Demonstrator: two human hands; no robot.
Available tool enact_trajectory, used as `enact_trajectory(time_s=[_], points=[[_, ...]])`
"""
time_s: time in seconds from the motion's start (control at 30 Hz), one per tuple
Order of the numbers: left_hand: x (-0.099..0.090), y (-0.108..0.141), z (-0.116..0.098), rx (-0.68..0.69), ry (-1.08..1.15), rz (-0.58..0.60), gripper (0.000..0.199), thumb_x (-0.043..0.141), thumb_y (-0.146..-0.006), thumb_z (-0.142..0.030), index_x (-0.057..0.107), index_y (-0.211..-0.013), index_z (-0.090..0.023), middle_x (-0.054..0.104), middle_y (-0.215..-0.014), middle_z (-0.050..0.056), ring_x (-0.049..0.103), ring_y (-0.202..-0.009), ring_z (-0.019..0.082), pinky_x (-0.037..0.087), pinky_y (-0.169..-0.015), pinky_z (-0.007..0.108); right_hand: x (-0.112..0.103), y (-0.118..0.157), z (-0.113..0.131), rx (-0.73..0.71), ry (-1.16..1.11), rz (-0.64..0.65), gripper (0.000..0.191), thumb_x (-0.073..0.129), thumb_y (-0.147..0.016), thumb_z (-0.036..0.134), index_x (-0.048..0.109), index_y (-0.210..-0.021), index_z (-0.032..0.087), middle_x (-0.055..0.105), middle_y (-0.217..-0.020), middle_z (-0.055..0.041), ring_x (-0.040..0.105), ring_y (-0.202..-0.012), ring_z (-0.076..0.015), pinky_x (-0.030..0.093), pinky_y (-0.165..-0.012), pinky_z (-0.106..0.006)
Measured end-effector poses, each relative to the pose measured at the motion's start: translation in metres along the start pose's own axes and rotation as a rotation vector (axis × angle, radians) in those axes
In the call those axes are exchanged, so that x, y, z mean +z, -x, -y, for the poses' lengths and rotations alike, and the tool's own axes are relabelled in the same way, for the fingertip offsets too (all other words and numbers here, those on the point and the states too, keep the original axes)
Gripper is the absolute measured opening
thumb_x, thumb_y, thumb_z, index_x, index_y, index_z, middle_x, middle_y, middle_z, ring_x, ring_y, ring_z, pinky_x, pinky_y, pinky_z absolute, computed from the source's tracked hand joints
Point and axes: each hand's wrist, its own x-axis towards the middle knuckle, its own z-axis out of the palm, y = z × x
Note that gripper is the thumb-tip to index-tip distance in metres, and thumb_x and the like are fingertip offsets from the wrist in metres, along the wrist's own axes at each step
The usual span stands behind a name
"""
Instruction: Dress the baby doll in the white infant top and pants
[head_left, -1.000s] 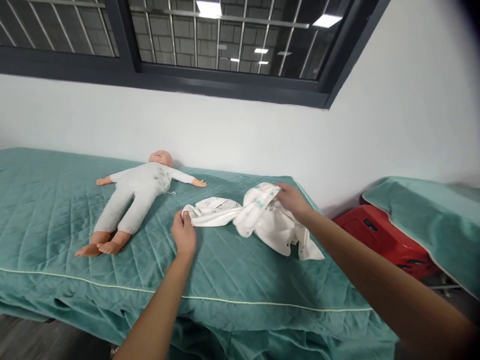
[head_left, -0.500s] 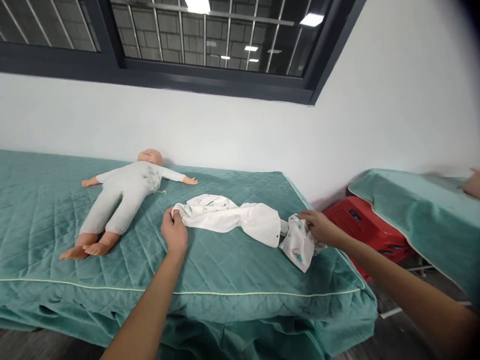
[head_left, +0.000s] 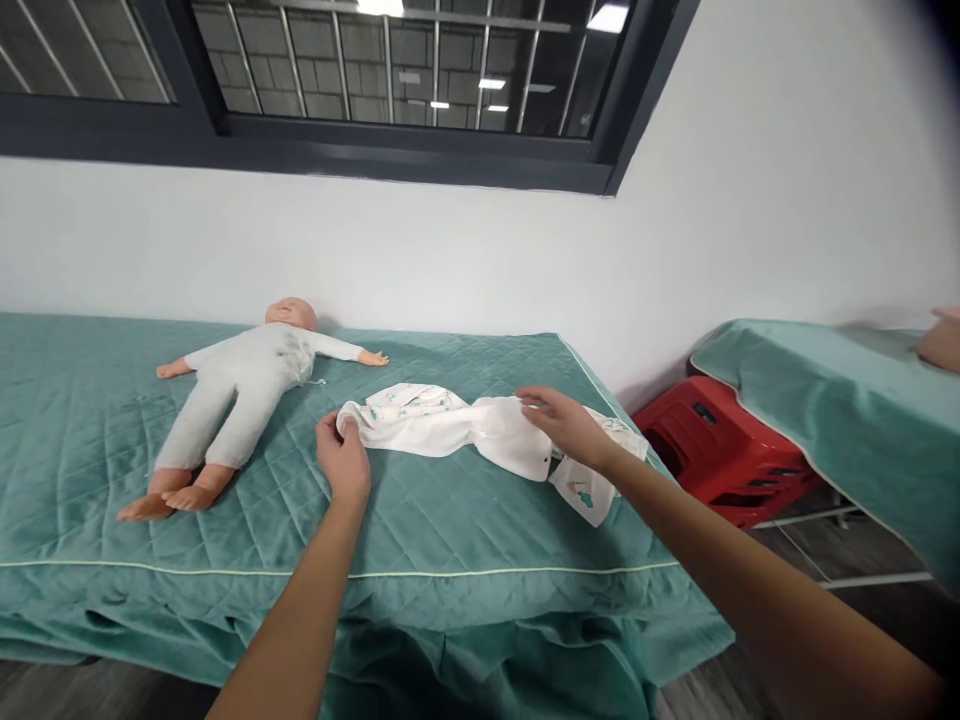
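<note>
A white garment (head_left: 435,430) with small coloured prints lies stretched sideways on the green quilted bed cover (head_left: 450,530). My left hand (head_left: 345,458) pinches its left end. Over the garment's right part is my right hand (head_left: 562,425), fingers apart and holding nothing; whether the fingertips touch the cloth is unclear. A printed flap hangs toward the front beneath my right wrist. To the left, a baby doll (head_left: 247,365) in a pale body suit lies on its back, arms spread, head toward the wall.
Red plastic stools (head_left: 727,450) stand in the gap right of the bed. Beyond them is another green-covered bed (head_left: 810,370), with part of another person's hand (head_left: 940,340) at the far right. A white wall and a dark-framed window (head_left: 405,150) rise behind.
My right hand has let go of the garment's right end and moved left over its middle-right part. My left hand still grips the left end. The view has shifted slightly.
</note>
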Motion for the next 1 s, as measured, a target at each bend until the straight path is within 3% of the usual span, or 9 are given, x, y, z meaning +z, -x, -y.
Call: enact_trajectory(time_s=[0.13, 0.23, 0.4, 0.5, 0.63, 0.73, 0.9, 1.0], points=[[-0.005, 0.002, -0.003, 0.231, -0.162, -0.045, 0.032, 0.06, -0.083, -0.026, 0.056, -0.113, -0.015, 0.055, -0.119, 0.013, 0.051, -0.117, 0.027, 0.038, -0.109, 0.046, 0.035, -0.046, 0.013, 0.005, 0.209, 0.026, 0.034, 0.045, -0.097, 0.031, 0.064, -0.121, 0.016, 0.068, -0.125, -0.0137, 0.064, -0.113, -0.0236, 0.048, -0.099, -0.037], [-0.01, 0.006, -0.006, 0.451, -0.356, 0.032, 0.03, 0.057, -0.085, -0.022, 0.059, -0.114, -0.015, 0.053, -0.127, 0.017, 0.046, -0.127, 0.032, 0.034, -0.112, 0.052, 0.054, -0.052, 0.022, -0.073, 0.263, 0.114, 0.028, 0.053, -0.095, 0.032, 0.068, -0.112, 0.014, 0.07, -0.115, -0.0146, 0.065, -0.105, -0.025, 0.048, -0.094, -0.037], [-0.01, 0.019, -0.01, 0.762, -0.412, 0.358, 0.028, 0.05, -0.09, -0.019, 0.062, -0.115, -0.015, 0.061, -0.122, 0.016, 0.053, -0.122, 0.03, 0.037, -0.112, 0.05, 0.083, 0.012, 0.037, -0.296, 0.349, 0.242, 0.025, 0.054, -0.094, 0.025, 0.068, -0.113, 0.017, 0.066, -0.117, -0.0123, 0.057, -0.11, -0.025, 0.043, -0.101, -0.04], [-0.007, 0.026, -0.013, 0.886, -0.4, 0.538, 0.028, 0.048, -0.094, -0.022, 0.063, -0.117, -0.016, 0.066, -0.118, 0.015, 0.058, -0.115, 0.027, 0.045, -0.104, 0.043, 0.089, 0.057, 0.042, -0.466, 0.466, 0.218, 0.035, 0.044, -0.097, 0.019, 0.061, -0.127, 0.017, 0.062, -0.122, -0.014, 0.054, -0.11, -0.0274, 0.045, -0.098, -0.046], [-0.005, 0.026, -0.014, 0.85, -0.425, 0.575, 0.026, 0.047, -0.097, -0.028, 0.066, -0.112, -0.018, 0.07, -0.107, 0.012, 0.063, -0.102, 0.026, 0.049, -0.092, 0.039, 0.081, 0.086, 0.048, -0.446, 0.418, 0.221, 0.037, 0.044, -0.096, 0.019, 0.059, -0.13, 0.018, 0.061, -0.127, -0.0143, 0.054, -0.115, -0.0281, 0.044, -0.103, -0.049], [-0.003, 0.022, -0.011, 0.816, -0.455, 0.553, 0.024, 0.048, -0.096, -0.026, 0.068, -0.105, -0.017, 0.071, -0.101, 0.012, 0.063, -0.099, 0.027, 0.048, -0.09, 0.04, 0.07, 0.08, 0.053, -0.333, 0.299, 0.259, 0.031, 0.047, -0.096, 0.024, 0.063, -0.123, 0.02, 0.065, -0.124, -0.0117, 0.059, -0.113, -0.0268, 0.047, -0.1, -0.045], [-0.001, 0.021, -0.007, 0.793, -0.379, 0.595, 0.021, 0.049, -0.095, -0.025, 0.068, -0.088, -0.02, 0.07, -0.087, 0.01, 0.062, -0.088, 0.024, 0.047, -0.084, 0.037, 0.052, 0.025, 0.043, -0.059, 0.073, 0.119, 0.025, 0.047, -0.097, 0.032, 0.067, -0.109, 0.023, 0.073, -0.11, -0.0045, 0.068, -0.097, -0.0191, 0.051, -0.09, -0.032], [-0.002, 0.022, -0.008, 0.681, -0.28, 0.55, 0.02, 0.056, -0.092, -0.031, 0.063, -0.076, -0.021, 0.064, -0.076, 0.006, 0.059, -0.08, 0.021, 0.044, -0.077, 0.033, 0.051, -0.016, 0.024, 0.058, 0.273, 0.096, 0.024, 0.051, -0.093, 0.023, 0.064, -0.113, 0.019, 0.07, -0.119, -0.008, 0.064, -0.109, -0.0199, 0.047, -0.095, -0.03]])
